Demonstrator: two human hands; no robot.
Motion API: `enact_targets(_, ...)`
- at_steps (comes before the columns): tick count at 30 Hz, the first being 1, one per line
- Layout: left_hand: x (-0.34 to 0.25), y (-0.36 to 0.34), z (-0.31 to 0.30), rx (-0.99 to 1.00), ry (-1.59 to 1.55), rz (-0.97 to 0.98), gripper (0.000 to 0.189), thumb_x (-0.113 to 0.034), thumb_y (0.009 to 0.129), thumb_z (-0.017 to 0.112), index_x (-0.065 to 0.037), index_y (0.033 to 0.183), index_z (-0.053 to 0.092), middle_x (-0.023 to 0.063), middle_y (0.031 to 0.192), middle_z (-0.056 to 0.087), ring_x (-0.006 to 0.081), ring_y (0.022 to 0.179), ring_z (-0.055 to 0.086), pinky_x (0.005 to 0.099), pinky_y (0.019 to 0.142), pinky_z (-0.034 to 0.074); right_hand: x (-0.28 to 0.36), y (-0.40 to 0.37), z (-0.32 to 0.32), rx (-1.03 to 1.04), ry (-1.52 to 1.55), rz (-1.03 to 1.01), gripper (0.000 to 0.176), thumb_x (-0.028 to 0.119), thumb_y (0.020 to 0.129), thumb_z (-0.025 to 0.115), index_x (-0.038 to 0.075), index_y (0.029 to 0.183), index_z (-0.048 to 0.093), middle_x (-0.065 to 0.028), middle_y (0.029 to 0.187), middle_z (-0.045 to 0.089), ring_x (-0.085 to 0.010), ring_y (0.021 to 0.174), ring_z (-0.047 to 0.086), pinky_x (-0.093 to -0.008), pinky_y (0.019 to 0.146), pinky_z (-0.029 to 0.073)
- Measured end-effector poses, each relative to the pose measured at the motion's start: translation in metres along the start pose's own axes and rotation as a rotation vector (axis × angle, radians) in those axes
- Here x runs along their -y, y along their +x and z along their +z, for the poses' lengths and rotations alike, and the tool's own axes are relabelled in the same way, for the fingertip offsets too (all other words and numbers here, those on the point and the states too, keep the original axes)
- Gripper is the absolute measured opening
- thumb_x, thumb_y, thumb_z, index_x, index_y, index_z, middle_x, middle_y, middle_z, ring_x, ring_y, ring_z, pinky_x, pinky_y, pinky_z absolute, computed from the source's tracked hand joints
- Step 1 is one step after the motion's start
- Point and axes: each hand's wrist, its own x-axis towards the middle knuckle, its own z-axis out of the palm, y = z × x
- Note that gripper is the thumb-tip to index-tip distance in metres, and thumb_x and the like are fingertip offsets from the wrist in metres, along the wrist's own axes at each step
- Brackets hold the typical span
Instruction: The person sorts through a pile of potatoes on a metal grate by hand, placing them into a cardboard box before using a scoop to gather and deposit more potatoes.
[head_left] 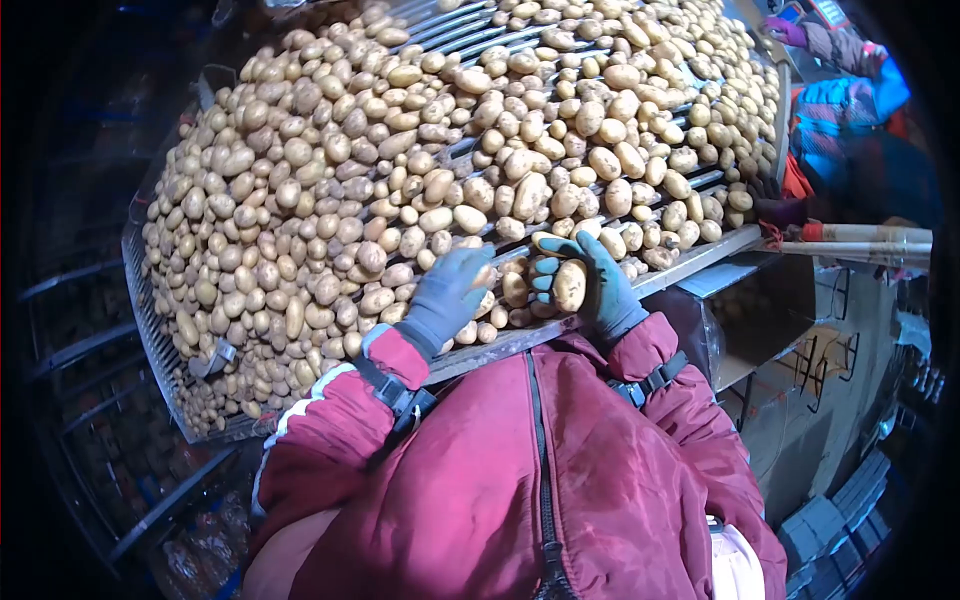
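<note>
A thick layer of pale, soil-marked potatoes [350,200] covers the slatted sorting table before me. My right hand [606,285], in a blue-grey glove, is closed around a potato [569,286] at the table's near edge. Its fingertips show on the left side of that potato. To the left, my gloved left hand [450,295] lies over the potatoes with its back up and fingers stretched out. Potatoes touch its fingertips, and its palm side is hidden. A few loose potatoes [515,289] lie between the two hands.
Metal bars [470,35] of the table show among the potatoes at the far side. A wooden rail [700,262] runs along the near edge. Beyond the right end stands another person [850,110] in blue. Below right is an open box [750,310].
</note>
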Motion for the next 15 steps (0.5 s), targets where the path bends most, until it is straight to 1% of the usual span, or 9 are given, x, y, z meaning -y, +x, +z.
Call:
enact_targets(2, -0.015, 0.013, -0.015, 0.011, -0.157, -0.132, 0.054, -0.016, 0.091, 0.070, -0.004, 0.142, 0.055, 0.0167, 0.133, 0.060, 0.0311, 0.121, 0.061, 0.0404, 0.104, 0.049, -0.001, -0.005, 0.011, -0.005, -0.049, -0.036, 0.059, 0.051, 0.106, 0.045, 0.002, 0.138, 0.055, -0.0126, 0.111, 0.067, -0.0266, 0.097, 0.067, -0.0426, 0.083, 0.059)
enact_targets(5, -0.032, 0.035, -0.019, -0.003, -0.896, -0.409, 0.060, -0.023, 0.097, 0.069, 0.001, 0.147, 0.048, 0.0130, 0.134, 0.064, 0.0167, 0.118, 0.061, 0.0320, 0.099, 0.052, -0.008, -0.006, 0.008, -0.030, -0.182, -0.133, 0.060, 0.050, 0.106, 0.045, 0.002, 0.140, 0.053, -0.0135, 0.123, 0.065, -0.0264, 0.107, 0.066, -0.0427, 0.086, 0.059)
enact_targets(8, -0.076, 0.050, -0.027, 0.365, -0.108, -0.096, 0.066, -0.032, 0.095, 0.069, 0.000, 0.148, 0.046, 0.0229, 0.133, 0.062, 0.0276, 0.117, 0.064, 0.0359, 0.099, 0.051, -0.020, 0.001, -0.010, 0.007, -0.181, -0.151, 0.056, 0.048, 0.106, 0.047, 0.004, 0.142, 0.053, -0.0129, 0.130, 0.063, -0.0270, 0.113, 0.065, -0.0416, 0.089, 0.059)
enact_targets(9, -0.065, 0.044, 0.005, 0.211, -0.199, 0.092, 0.067, -0.035, 0.093, 0.069, -0.001, 0.147, 0.048, 0.0249, 0.134, 0.060, 0.0358, 0.119, 0.063, 0.0404, 0.102, 0.050, -0.033, 0.027, -0.051, 0.042, -0.412, -0.200, 0.051, 0.045, 0.106, 0.049, 0.006, 0.139, 0.055, -0.0111, 0.128, 0.064, -0.0246, 0.113, 0.065, -0.0392, 0.092, 0.058)
enact_targets(10, -0.092, 0.054, -0.009, 0.296, -0.367, -0.056, 0.065, -0.033, 0.092, 0.069, -0.001, 0.145, 0.049, 0.0229, 0.136, 0.060, 0.0373, 0.123, 0.061, 0.0436, 0.105, 0.048, -0.036, 0.036, -0.076, 0.068, -0.644, -0.246, 0.046, 0.042, 0.106, 0.051, 0.009, 0.137, 0.057, -0.0094, 0.125, 0.066, -0.0222, 0.112, 0.066, -0.0367, 0.094, 0.057)
enact_targets(11, -0.094, 0.054, 0.000, 0.273, -0.378, -0.036, 0.067, -0.033, 0.092, 0.070, -0.002, 0.146, 0.048, 0.0228, 0.135, 0.060, 0.0366, 0.123, 0.061, 0.0432, 0.105, 0.048, -0.032, 0.019, -0.044, -0.018, -0.400, -0.185, 0.042, 0.040, 0.106, 0.053, 0.008, 0.133, 0.058, -0.0082, 0.122, 0.067, -0.0196, 0.108, 0.067, -0.0345, 0.093, 0.057)
enact_targets(12, -0.092, 0.053, 0.010, 0.249, -0.390, -0.016, 0.068, -0.033, 0.091, 0.070, -0.002, 0.147, 0.047, 0.0228, 0.135, 0.061, 0.0359, 0.124, 0.061, 0.0428, 0.105, 0.049, -0.042, 0.035, -0.077, -0.029, -0.560, -0.276, 0.043, 0.039, 0.103, 0.060, 0.008, 0.133, 0.059, -0.0090, 0.121, 0.067, -0.0211, 0.106, 0.068, -0.0347, 0.091, 0.057)
enact_targets(14, -0.077, 0.051, 0.026, 0.284, -0.303, 0.126, 0.075, -0.032, 0.089, 0.074, -0.007, 0.152, 0.044, 0.0191, 0.122, 0.067, 0.0270, 0.091, 0.066, 0.0386, 0.087, 0.054, -0.015, -0.005, -0.040, -0.019, -0.532, -0.204, 0.048, 0.040, 0.099, 0.065, 0.007, 0.133, 0.058, -0.0105, 0.121, 0.068, -0.0217, 0.106, 0.068, -0.0356, 0.091, 0.057)
enact_targets(15, -0.093, 0.056, 0.017, 0.310, -0.433, 0.038, 0.074, -0.032, 0.089, 0.074, -0.008, 0.152, 0.045, 0.0183, 0.121, 0.067, 0.0244, 0.086, 0.064, 0.0381, 0.084, 0.053, -0.020, -0.010, -0.038, -0.016, -0.390, -0.200, 0.046, 0.040, 0.097, 0.067, 0.007, 0.129, 0.059, -0.0110, 0.115, 0.068, -0.0234, 0.100, 0.069, -0.0377, 0.088, 0.058)
